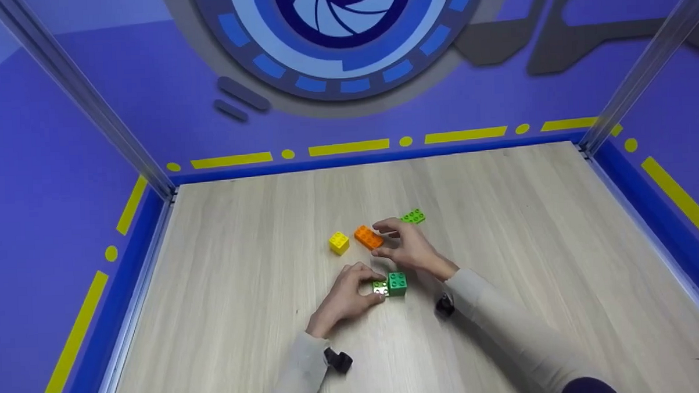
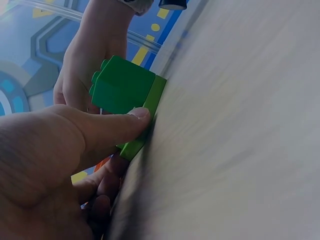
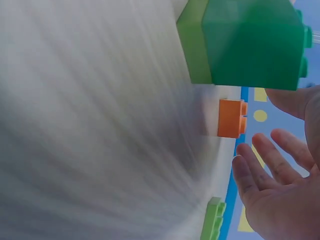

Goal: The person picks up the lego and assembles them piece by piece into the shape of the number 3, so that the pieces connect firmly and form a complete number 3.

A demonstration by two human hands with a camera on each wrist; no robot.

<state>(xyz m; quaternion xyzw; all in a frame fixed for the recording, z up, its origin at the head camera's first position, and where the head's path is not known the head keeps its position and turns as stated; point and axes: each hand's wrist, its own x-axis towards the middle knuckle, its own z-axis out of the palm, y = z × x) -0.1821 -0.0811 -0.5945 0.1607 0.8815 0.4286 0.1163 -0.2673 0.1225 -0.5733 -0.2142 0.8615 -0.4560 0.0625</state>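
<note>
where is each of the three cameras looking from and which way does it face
Head: high above the wooden table, looking forward and down; both forearms show, left hand at the green bricks, right hand by the orange brick.
Left wrist: low at the tabletop, looking along the left thumb pressed on the green bricks.
Right wrist: low at the tabletop, looking past open right fingers to the orange brick.
Shared: all three views show the green bricks.

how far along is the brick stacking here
Done: a dark green brick sits on a light green plate, which the left hand grips. In hand: the right hand reaches at the orange brick. Left loose: yellow brick and far green plate.
</note>
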